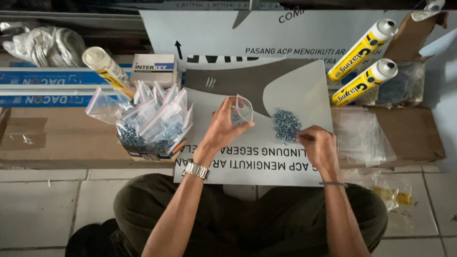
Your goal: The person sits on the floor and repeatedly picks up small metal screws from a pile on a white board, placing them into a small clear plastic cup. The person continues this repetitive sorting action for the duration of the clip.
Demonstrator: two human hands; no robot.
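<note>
On a pale tiled floor lay a grey printed panel, with cardboard beside it. Small screws' details in the silvery pile were hard to make out. Left hand pinched a small clear zip bag upright; right hand, fingers curled, pinched at the pile's edge.

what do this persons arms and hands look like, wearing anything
Both forearms are bare, with no sleeves in view and no gloves. The left hand has a silver metal link watch on its wrist. The right hand has a thin dark band around its wrist. No rings can be made out on the fingers. The arms come up from dark olive trousers.
</note>
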